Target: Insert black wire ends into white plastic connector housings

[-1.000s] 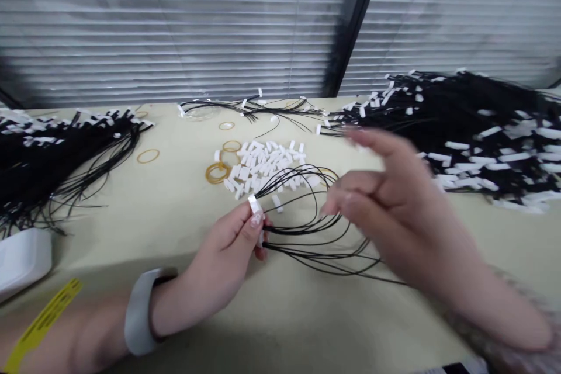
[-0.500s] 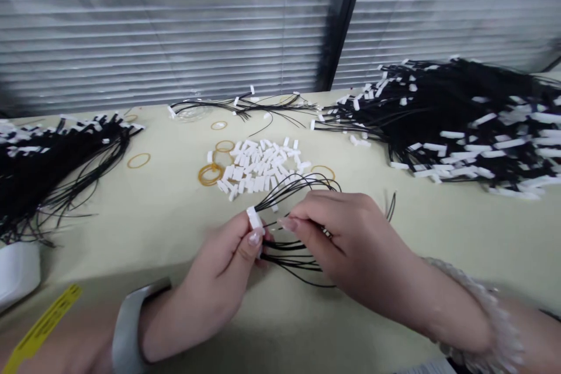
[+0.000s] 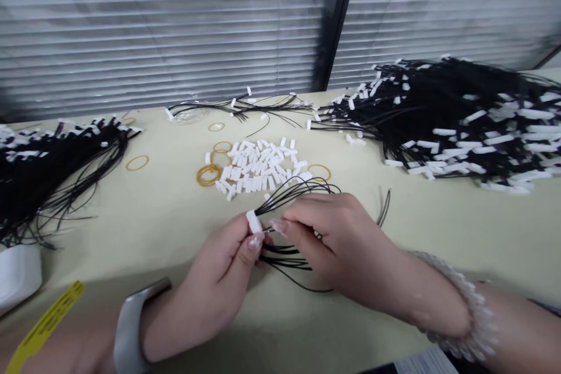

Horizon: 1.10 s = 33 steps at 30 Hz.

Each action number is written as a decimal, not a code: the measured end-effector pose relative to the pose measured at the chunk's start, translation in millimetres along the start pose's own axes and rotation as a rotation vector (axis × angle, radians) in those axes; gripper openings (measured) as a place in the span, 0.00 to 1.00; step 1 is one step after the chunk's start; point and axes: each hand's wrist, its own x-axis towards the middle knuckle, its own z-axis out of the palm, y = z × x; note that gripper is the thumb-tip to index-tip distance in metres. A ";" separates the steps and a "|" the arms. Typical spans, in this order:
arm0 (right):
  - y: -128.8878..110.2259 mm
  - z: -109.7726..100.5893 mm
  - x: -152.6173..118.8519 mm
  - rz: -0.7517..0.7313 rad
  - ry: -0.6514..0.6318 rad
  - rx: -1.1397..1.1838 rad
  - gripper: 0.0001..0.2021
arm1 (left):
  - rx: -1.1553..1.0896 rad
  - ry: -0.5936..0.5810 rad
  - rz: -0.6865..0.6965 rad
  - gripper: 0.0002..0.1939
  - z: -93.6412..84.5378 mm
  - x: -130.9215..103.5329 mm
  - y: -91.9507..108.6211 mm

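My left hand [image 3: 232,266] pinches a white connector housing [image 3: 253,222] between thumb and fingers, near the middle of the table. Several thin black wires [image 3: 298,188] run out of the housing's upper end and arc to the right; more pass below, under my right hand. My right hand [image 3: 328,239] pinches a single black wire [image 3: 272,228] close to its tip, right beside the housing. Whether that tip is inside the housing I cannot tell. Behind both hands lies a loose pile of white connector housings [image 3: 258,163].
Yellow rubber bands [image 3: 209,175] lie around the pile. A large heap of black wires with white connectors [image 3: 438,111] lies at right, another wire bundle [image 3: 56,169] at left. A white case [image 3: 20,277] sits near the left edge. Window blinds [image 3: 166,29] stand behind the table.
My right hand has shifted slightly left, bringing the pinched wire's tip closer to the housing. My left hand keeps its hold. The whole view has moved slightly.
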 end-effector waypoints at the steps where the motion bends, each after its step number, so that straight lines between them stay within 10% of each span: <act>1: 0.2 0.3 -0.1 0.002 -0.004 -0.005 0.12 | -0.007 -0.001 -0.002 0.10 -0.1 -0.1 0.2; 23: -1.9 10.2 -6.0 -0.062 0.004 -0.184 0.14 | 0.115 -0.112 0.037 0.12 -1.8 -1.0 1.6; 33: 17.7 -34.0 6.8 0.132 0.259 0.002 0.07 | -0.238 0.171 -0.297 0.13 1.8 9.6 -1.0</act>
